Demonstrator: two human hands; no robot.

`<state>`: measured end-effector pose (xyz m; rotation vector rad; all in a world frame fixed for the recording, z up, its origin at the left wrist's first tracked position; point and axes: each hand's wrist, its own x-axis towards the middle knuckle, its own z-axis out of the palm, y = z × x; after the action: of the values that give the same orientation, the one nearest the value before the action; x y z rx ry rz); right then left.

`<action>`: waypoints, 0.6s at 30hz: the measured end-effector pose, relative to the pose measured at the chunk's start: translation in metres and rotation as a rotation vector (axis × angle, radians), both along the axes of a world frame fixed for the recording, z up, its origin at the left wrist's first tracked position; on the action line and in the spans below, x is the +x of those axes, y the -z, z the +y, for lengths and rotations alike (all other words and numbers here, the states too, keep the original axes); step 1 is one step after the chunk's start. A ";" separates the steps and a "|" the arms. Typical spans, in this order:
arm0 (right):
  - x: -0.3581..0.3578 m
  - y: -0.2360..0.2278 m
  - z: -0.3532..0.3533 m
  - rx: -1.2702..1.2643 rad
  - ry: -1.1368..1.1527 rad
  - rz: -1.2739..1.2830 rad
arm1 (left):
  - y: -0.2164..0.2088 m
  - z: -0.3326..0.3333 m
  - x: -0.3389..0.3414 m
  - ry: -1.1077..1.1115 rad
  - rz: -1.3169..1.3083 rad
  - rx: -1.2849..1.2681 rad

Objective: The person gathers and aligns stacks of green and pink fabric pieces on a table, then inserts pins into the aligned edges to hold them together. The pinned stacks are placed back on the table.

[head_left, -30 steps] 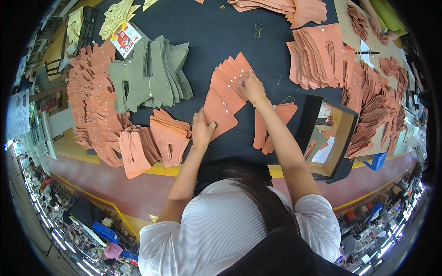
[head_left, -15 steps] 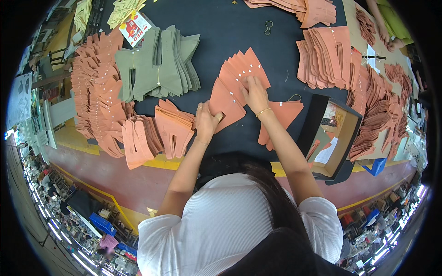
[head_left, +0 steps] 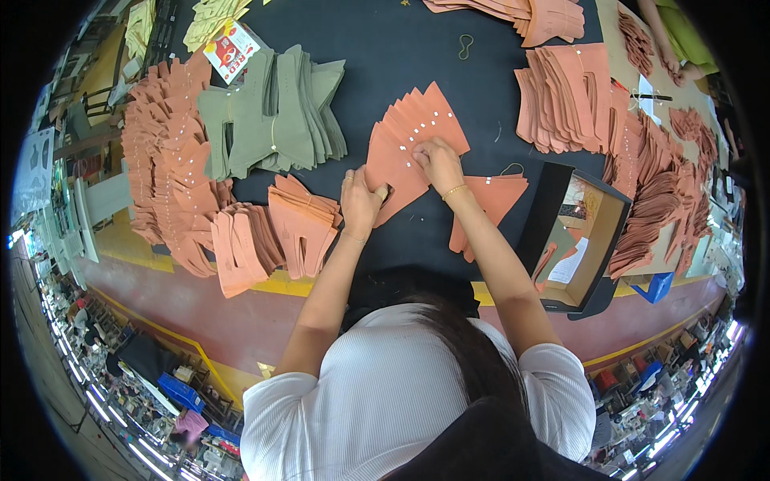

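A fan of overlapping orange cut pieces (head_left: 417, 120), leather-like with small white stickers in a row, lies in the middle of the dark table. My left hand (head_left: 360, 202) grips the fan's lower left edge, its thumb beside a dark slot in the front piece. With fingertips bunched together, my right hand (head_left: 439, 163) presses on the fan near the stickers. Whatever those fingertips pinch is hidden. A separate orange piece (head_left: 496, 200) with a sticker lies just right of my right wrist, partly under the forearm.
Bundled green pieces (head_left: 281, 120) and small orange stacks (head_left: 301, 224) lie left, beside a long orange row (head_left: 164, 152). Rightward are an orange stack (head_left: 565, 96) and an open black box (head_left: 573, 240) holding papers and scraps. Another person's arm (head_left: 662, 40) shows at far right.
The front orange piece, set apart from the others before, now sits closer against the fan. My right hand has shifted slightly left and down; my left hand stays at the fan's left edge.
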<state>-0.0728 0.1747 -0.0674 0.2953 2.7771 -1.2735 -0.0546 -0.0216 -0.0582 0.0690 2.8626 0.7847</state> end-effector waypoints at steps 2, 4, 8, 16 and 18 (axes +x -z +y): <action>-0.003 0.003 0.000 0.000 -0.009 -0.008 | -0.001 0.000 -0.001 -0.005 -0.026 -0.014; -0.005 0.007 0.000 0.000 -0.012 -0.033 | -0.003 -0.002 -0.001 -0.011 -0.050 0.014; -0.006 0.009 0.002 -0.011 -0.024 -0.063 | -0.007 -0.005 0.003 -0.007 -0.049 0.016; -0.007 0.005 0.004 -0.080 -0.004 -0.127 | -0.012 -0.007 0.002 0.005 -0.118 0.017; -0.007 0.005 0.003 -0.086 0.003 -0.125 | -0.013 -0.007 0.003 0.001 -0.120 0.014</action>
<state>-0.0798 0.1782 -0.0720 0.3607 2.6116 -1.3218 -0.0520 -0.0288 -0.0450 0.0237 2.7441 0.7813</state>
